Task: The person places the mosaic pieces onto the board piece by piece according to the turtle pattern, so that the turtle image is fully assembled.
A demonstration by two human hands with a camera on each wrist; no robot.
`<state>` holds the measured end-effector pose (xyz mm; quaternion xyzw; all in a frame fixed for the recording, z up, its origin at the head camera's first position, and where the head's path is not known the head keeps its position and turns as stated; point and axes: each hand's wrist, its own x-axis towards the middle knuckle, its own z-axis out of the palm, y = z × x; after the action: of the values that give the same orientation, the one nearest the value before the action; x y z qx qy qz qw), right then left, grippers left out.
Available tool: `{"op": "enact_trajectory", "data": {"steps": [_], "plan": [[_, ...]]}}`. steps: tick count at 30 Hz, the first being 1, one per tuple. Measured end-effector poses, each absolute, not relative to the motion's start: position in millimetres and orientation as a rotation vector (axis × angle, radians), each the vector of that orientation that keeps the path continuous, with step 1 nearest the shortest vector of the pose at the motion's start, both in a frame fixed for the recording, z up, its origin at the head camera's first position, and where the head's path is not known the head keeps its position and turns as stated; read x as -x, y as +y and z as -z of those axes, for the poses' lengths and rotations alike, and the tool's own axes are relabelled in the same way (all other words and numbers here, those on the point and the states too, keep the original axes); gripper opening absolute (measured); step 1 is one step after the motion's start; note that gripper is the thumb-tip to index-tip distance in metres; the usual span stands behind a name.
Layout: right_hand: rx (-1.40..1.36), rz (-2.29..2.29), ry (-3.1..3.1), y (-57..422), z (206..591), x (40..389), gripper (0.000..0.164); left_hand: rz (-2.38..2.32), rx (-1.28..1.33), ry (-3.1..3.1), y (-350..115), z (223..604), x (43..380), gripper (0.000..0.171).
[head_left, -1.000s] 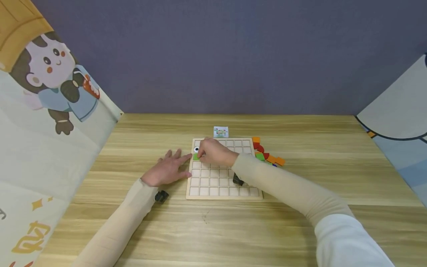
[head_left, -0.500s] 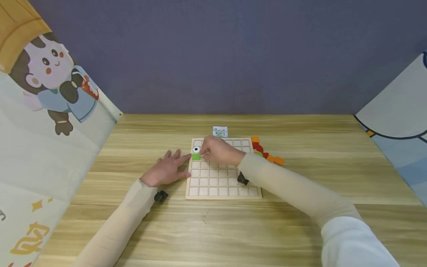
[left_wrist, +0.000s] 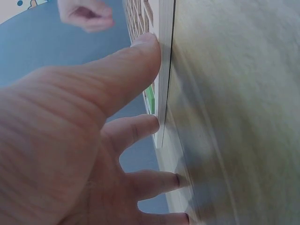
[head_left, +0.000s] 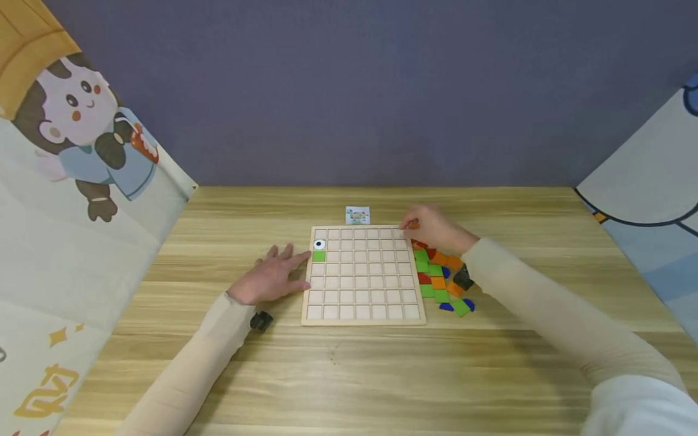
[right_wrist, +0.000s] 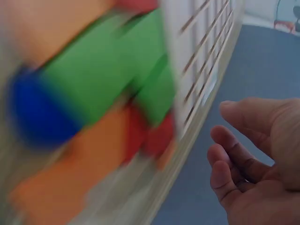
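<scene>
A wooden grid board [head_left: 363, 325] lies flat on the table. In its left column sit a white tile with a black eye dot [head_left: 319, 244] and a green square tile [head_left: 319, 257] just below it. My left hand [head_left: 272, 278] rests spread at the board's left side; in the left wrist view its thumb [left_wrist: 140, 54] and index fingertip touch the edge. My right hand [head_left: 433, 229] is over the board's top right corner, beside an orange tile [head_left: 413, 224]. In the right wrist view the fingers [right_wrist: 225, 180] are loosely bent, thumb apart, nothing between them.
Along the board's right side lies a loose pile of green tiles [head_left: 435, 270], orange tiles [head_left: 438, 283], red tiles [head_left: 424, 278] and blue pieces [head_left: 446, 307]. A small picture card [head_left: 357, 215] lies behind the board. A dark wall panel [head_left: 382, 91] rises at the table's back.
My right hand has moved right, from beside the eye tile to the board's top right corner, uncovering the grid and the tile pile. The left hand stays at the board's edge.
</scene>
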<state>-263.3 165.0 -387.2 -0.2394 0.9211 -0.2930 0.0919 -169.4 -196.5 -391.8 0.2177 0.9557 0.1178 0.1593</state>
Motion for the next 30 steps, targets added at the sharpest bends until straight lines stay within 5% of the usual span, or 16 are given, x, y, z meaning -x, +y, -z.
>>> {"op": "enact_trajectory", "data": {"steps": [14, 30], "plan": [[0.629, 0.824, 2.689, 224, 404, 250, 0.018, -0.318, -0.616, 2.732, -197, 390, 170, 0.073], [0.509, 0.795, 2.805, 216, 405, 254, 0.006, -0.327, -0.625, 2.728, -197, 389, 169, 0.072]]}}
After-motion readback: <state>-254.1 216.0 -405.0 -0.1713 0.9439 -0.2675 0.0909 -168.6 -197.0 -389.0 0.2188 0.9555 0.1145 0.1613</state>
